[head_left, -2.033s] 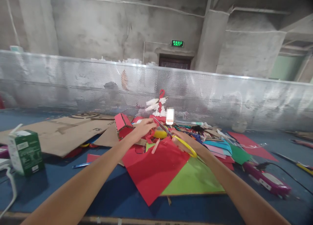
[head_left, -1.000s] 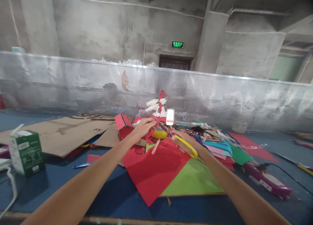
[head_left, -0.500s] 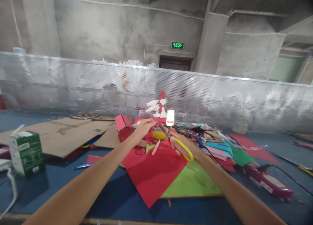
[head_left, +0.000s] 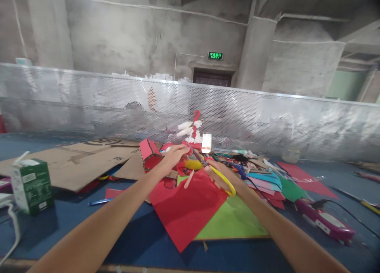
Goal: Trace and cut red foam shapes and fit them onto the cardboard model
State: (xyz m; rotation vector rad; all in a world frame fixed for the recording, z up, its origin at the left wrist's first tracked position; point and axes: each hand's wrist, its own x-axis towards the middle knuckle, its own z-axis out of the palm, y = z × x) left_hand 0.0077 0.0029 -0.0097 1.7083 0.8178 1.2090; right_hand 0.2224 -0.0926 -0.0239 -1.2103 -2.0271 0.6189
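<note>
My right hand (head_left: 222, 174) grips yellow-handled scissors (head_left: 221, 178), whose blades (head_left: 194, 151) point up and left toward my left hand. My left hand (head_left: 175, 154) pinches a small red paper piece (head_left: 181, 168) at the blade tips, fingers closed on it. Below both hands lies a large red paper sheet (head_left: 184, 207) over a green sheet (head_left: 234, 219). A red cardboard box shape (head_left: 150, 152) stands just left of my left hand.
Flat brown cardboard (head_left: 80, 160) covers the left of the blue table (head_left: 133, 241). A green carton (head_left: 31, 184) stands at far left. Coloured paper sheets (head_left: 267, 180) and a purple glue gun (head_left: 326, 221) lie to the right. A perforated metal screen (head_left: 267, 118) runs behind.
My right hand with the scissors has shifted slightly left toward my left hand; the left hand has stayed on the red piece.
</note>
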